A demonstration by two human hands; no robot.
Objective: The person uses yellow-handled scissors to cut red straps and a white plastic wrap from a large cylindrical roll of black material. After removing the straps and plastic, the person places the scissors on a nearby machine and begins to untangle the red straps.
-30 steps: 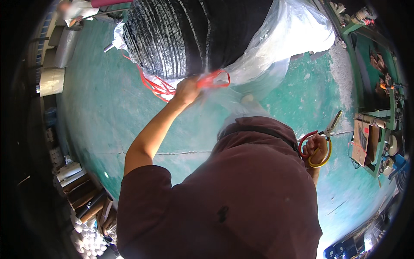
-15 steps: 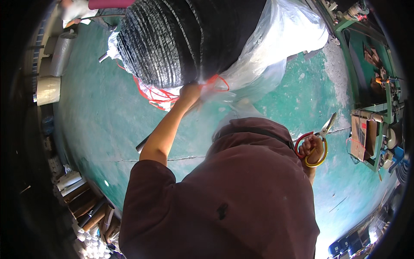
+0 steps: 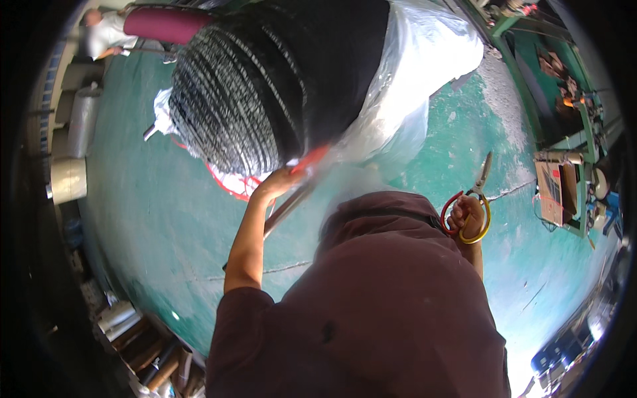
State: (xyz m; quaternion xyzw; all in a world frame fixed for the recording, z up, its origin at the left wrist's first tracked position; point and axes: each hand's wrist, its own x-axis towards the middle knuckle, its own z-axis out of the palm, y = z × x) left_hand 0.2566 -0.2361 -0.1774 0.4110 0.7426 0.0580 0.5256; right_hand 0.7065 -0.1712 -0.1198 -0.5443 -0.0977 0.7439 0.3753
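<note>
A large black roll (image 3: 332,73) with many ridged layers at its left end fills the top middle. Clear plastic film (image 3: 398,99) hangs loosely along its right side. At the roll's lower edge, my left hand (image 3: 282,180) is closed on a red strap (image 3: 310,159), blurred by motion. More red strap loops beneath the roll, left of that hand. My right hand (image 3: 468,215) is out to the right, with its fingers wrapped round scissors (image 3: 489,211) that have one red and one yellow handle. Their blades point up and away from the roll.
A grey bar (image 3: 285,213) slants below my left hand. Wrapped rolls (image 3: 69,180) stand along the left wall. At the upper left, a person (image 3: 106,33) is beside a maroon roll (image 3: 166,24). A green metal frame with a cardboard box (image 3: 551,189) stands at the right.
My view has shifted, with the roll now lower and more of the person and maroon roll showing. My left hand has tugged the red strap lower. The scissors in my right hand point more upright.
</note>
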